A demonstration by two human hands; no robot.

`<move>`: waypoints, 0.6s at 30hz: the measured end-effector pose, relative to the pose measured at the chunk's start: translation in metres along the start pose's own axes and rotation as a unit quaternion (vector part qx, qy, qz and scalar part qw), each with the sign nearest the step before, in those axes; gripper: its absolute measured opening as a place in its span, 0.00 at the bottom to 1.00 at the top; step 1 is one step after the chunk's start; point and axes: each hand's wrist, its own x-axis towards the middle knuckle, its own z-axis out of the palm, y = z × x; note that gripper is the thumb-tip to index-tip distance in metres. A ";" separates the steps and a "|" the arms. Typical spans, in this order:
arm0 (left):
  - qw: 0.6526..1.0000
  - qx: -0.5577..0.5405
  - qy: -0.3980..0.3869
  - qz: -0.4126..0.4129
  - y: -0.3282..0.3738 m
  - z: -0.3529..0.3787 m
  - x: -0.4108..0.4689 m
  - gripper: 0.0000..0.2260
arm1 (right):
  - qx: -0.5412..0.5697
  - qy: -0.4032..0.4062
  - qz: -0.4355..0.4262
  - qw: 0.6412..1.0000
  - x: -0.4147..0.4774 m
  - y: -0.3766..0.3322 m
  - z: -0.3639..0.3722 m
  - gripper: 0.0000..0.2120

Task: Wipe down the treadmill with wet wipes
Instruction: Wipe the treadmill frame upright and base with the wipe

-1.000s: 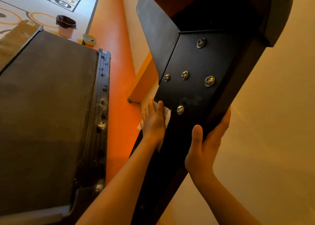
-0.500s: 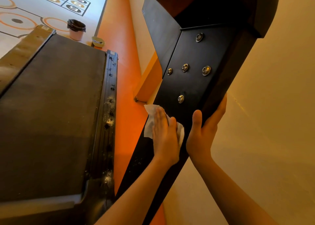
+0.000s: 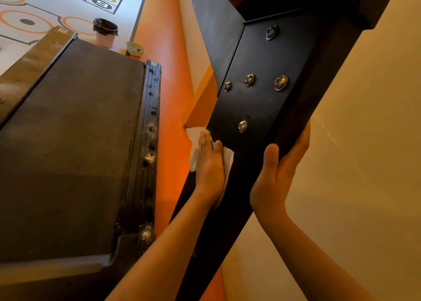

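Pressing flat with left hand point(image 3: 209, 170), fingers straight and unclenched, pinning wet wipe point(image 3: 228, 161) under the palm against the treadmill upright point(image 3: 262, 104), just below and left of the lowest bolt point(image 3: 242, 126). Clasping the upright's far edge with right hand point(image 3: 273, 180), below and right of that bolt, thumb on the front face. Best to sweep up past the bolt with even pressure, circle its head, refold once soiled. Probably left to do: speckled side rail point(image 3: 145, 154), well left of the bolt.
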 end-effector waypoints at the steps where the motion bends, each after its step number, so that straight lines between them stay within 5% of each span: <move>1: 1.000 -0.007 0.006 -0.005 -0.001 0.000 0.009 0.28 | 0.002 0.002 0.001 1.000 0.000 0.001 0.000 0.30; 5: 0.999 -0.038 -0.001 -0.038 -0.010 -0.009 0.034 0.30 | 0.011 0.005 0.005 1.000 -0.002 0.005 -0.001 0.24; 9: 0.989 -0.136 -0.002 -0.063 -0.017 -0.011 0.042 0.19 | 0.015 0.000 0.003 1.000 -0.002 0.008 -0.001 0.25; 13: 0.998 -0.051 0.024 -0.006 -0.020 -0.003 0.033 0.13 | 0.008 -0.004 0.004 1.000 -0.002 0.009 -0.004 0.26; 16: 1.000 0.009 -0.007 -0.010 -0.008 -0.002 -0.003 0.46 | 0.005 -0.006 0.007 1.000 0.000 0.009 -0.003 0.26; 18: 1.000 0.013 -0.001 0.000 -0.002 0.004 -0.023 0.58 | 0.000 -0.004 0.007 1.000 0.001 0.009 -0.002 0.26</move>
